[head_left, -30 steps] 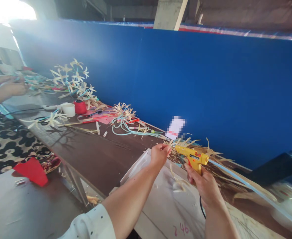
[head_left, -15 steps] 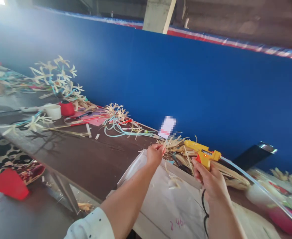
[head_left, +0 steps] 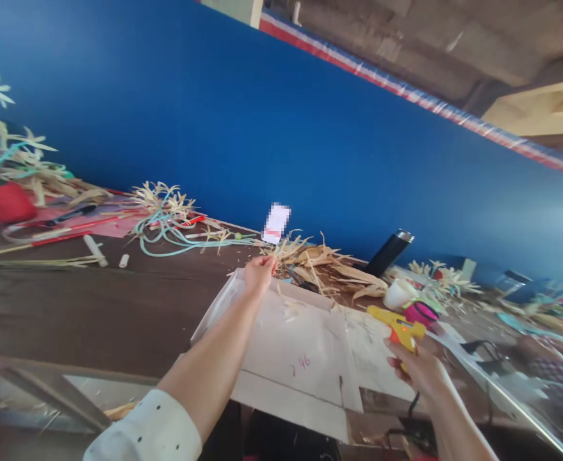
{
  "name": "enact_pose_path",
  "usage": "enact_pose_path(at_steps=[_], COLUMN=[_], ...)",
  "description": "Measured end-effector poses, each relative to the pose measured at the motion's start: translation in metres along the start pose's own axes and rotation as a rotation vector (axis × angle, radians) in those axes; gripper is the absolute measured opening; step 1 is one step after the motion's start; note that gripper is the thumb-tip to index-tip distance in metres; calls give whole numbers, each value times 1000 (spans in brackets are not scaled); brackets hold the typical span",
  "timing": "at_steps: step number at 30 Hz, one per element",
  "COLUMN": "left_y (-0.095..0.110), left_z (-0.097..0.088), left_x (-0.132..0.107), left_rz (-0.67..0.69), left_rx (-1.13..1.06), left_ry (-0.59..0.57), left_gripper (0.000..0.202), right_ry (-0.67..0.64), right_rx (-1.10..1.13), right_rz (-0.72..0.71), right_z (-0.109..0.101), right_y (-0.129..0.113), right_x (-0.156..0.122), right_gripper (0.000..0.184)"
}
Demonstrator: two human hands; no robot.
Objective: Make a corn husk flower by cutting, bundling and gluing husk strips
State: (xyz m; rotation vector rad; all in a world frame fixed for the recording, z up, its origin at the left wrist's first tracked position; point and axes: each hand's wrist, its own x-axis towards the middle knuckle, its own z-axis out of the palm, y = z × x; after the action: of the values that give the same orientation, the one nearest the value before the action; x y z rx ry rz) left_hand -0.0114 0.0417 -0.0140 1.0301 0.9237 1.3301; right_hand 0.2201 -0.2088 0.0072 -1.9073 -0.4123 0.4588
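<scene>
My left hand (head_left: 261, 275) is closed in a pinch above the far edge of the white cardboard box lid (head_left: 300, 349), beside a heap of dry corn husks (head_left: 322, 256). Whatever lies between its fingertips is too small to make out. Well to the right, my right hand (head_left: 420, 368) grips a yellow glue gun (head_left: 399, 325) with an orange trigger and a small lit light. Its nozzle points left, over a whitish sheet (head_left: 375, 352). A long clear glue stick trails from the back of the gun. Loose husk scraps (head_left: 291, 307) lie on the lid.
Husk flowers (head_left: 163, 197) on pale blue stems lie left along the blue partition (head_left: 223, 128). A black flask (head_left: 391, 251), a white cup (head_left: 399, 293) and a pink container (head_left: 421, 312) stand at the right. Another person's checked sleeve (head_left: 562, 378) shows at the far right.
The view has swung to the right. My right hand has carried the glue gun away from the husks, rightward and nearer to me. My left hand stays pinched by the heap.
</scene>
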Motion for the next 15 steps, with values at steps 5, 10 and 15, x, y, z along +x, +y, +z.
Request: enact_pose_path(at_steps=[5,10,15], left_y=[0,1,1], left_z=[-1,0,2], left_x=[-3,-4,-4], left_rz=[-7,-26,-26], left_rx=[-5,-29,-61], left_ry=[-29,-30,-40], left_gripper=[20,21,20], right_ry=[-31,23,-2], right_rx=[65,197,283], right_rz=[90,114,50], right_z=[-4,1,4], right_y=[29,25,22], right_x=[6,24,38], right_gripper=[29,26,21])
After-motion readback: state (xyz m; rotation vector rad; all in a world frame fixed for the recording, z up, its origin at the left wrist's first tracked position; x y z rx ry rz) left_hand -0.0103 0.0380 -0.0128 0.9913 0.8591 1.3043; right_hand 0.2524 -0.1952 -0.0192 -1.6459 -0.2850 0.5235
